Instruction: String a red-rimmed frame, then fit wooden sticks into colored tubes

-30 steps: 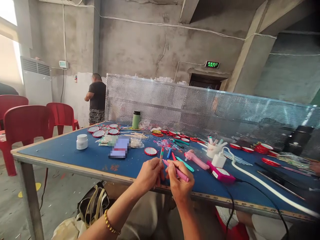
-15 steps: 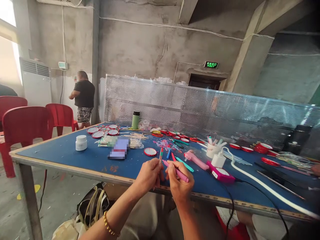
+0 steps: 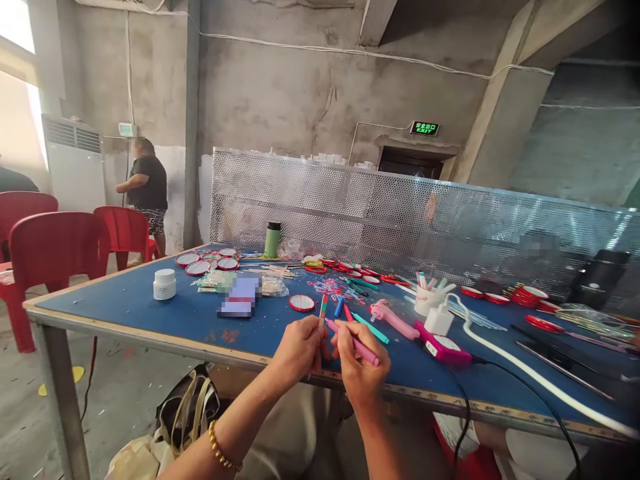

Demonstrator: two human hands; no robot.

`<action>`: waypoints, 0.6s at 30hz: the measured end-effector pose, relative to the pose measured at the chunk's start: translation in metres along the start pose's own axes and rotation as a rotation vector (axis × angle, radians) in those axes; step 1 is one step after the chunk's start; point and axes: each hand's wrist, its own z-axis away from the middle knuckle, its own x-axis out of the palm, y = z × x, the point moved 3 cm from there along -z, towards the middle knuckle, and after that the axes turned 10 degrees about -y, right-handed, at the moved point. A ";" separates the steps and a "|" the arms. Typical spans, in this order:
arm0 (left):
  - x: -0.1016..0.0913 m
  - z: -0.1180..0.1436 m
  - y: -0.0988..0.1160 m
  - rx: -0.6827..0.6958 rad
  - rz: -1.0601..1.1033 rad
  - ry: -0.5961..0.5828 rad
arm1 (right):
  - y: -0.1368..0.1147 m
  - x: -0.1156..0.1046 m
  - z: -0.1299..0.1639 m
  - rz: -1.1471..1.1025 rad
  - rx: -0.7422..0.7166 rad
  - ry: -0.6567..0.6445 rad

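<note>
Between the fingertips of my left hand (image 3: 296, 348) stands a thin flat stick (image 3: 323, 307) with coloured bands, red and green among them. My right hand (image 3: 364, 360) grips a pink marker pen (image 3: 364, 349) like a pencil, its tip close to the stick. Both hands are close together over the table's front edge. Just beyond them lie a blue pen (image 3: 339, 307), a red pen (image 3: 348, 313) and a teal pen (image 3: 371, 328). A small round mirror with a red rim (image 3: 301, 303) rests left of these pens.
On the blue table (image 3: 125, 313) are a white jar (image 3: 165, 285), a phone (image 3: 239, 298), a green bottle (image 3: 273, 240) and a pink handheld tool (image 3: 394, 320). A white cup of pens (image 3: 427, 297) stands right, near a white cable (image 3: 520, 367). A perforated metal screen (image 3: 320, 200) runs behind.
The person in the background has moved left. My hands keep nearly the same hold and place, with the view shifted slightly.
</note>
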 end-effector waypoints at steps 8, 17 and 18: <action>0.000 0.001 0.000 0.006 -0.042 0.010 | 0.001 0.000 0.001 0.007 0.003 -0.023; 0.000 0.000 -0.001 0.015 -0.054 0.008 | -0.002 0.001 -0.002 0.038 -0.028 -0.043; 0.000 0.000 -0.001 0.014 -0.055 0.016 | -0.002 0.001 -0.002 0.037 -0.027 -0.048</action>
